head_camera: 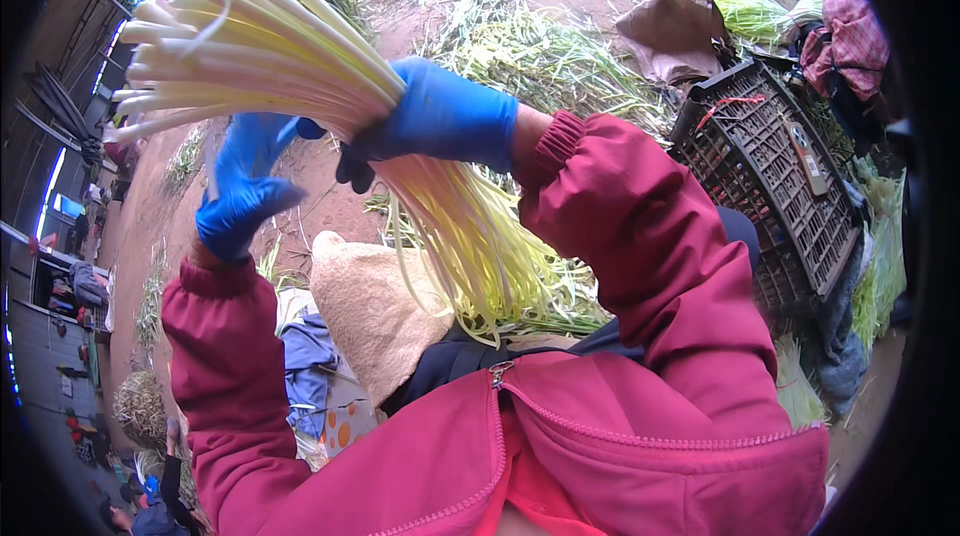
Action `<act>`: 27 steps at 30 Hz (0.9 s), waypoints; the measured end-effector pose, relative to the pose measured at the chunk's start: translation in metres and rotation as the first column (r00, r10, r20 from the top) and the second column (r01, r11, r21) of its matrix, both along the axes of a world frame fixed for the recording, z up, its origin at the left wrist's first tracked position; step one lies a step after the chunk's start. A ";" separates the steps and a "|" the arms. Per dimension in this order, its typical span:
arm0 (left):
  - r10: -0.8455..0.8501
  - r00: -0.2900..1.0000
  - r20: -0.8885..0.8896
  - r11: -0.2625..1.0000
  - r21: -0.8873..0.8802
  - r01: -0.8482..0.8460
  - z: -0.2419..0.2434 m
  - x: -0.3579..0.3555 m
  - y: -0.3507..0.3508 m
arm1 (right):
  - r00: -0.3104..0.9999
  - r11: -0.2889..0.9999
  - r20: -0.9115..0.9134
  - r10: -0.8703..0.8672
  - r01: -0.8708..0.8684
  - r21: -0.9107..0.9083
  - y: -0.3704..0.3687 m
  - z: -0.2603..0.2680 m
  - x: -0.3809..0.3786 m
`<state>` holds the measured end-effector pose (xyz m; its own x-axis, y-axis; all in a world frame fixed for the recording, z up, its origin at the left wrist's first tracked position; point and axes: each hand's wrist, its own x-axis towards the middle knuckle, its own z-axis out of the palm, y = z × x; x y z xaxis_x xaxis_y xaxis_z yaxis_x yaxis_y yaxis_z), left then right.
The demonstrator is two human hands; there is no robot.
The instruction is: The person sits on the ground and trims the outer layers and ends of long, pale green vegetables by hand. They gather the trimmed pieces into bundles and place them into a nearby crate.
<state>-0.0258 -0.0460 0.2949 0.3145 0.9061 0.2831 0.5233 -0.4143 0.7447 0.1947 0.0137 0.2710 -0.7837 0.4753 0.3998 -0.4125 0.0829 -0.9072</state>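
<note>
A thick bundle of blanched leafy stalks, white at the cut ends and yellow at the leaves, slants across the view. My right hand, in a blue glove, is wrapped around its middle. The white ends fan out to the upper left, while the limp yellow leaves hang toward my lap. My left hand, also gloved in blue, is just below the white ends with thumb and fingers apart. Its fingertips are partly hidden by the stalks, so any contact is unclear. A pale strip hangs beside that hand.
On the right stands a black plastic crate with a phone-like object on it. Leaf scraps litter the earth floor. A tan cloth lies by my lap. Another person is at the lower left. More stalks lie far right.
</note>
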 end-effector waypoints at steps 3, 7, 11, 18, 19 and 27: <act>-0.056 0.998 -0.031 0.998 -0.027 0.055 0.032 0.001 0.022 | 0.991 0.981 0.121 -0.063 0.039 0.190 -0.007 0.012 -0.009; -0.227 0.886 0.405 0.974 0.088 0.210 0.039 0.025 0.035 | 0.994 0.953 0.091 -0.053 0.023 0.302 -0.004 0.023 -0.005; -0.361 0.924 0.127 0.885 0.359 0.296 0.038 0.023 0.033 | 0.984 0.961 0.164 -0.064 0.017 0.274 0.001 -0.004 0.008; -0.198 0.677 0.709 0.971 0.047 0.235 0.082 -0.160 -0.018 | 0.820 0.987 0.565 0.091 -0.149 0.059 0.011 -0.150 0.066; -0.098 0.624 0.775 0.988 0.001 0.154 0.078 -0.186 -0.034 | 0.815 0.990 0.575 0.071 -0.126 0.056 0.014 -0.166 0.065; 0.097 0.352 0.931 0.927 0.044 -0.374 -0.003 -0.282 -0.168 | 0.647 0.894 0.618 -0.445 0.278 0.352 -0.009 -0.221 0.004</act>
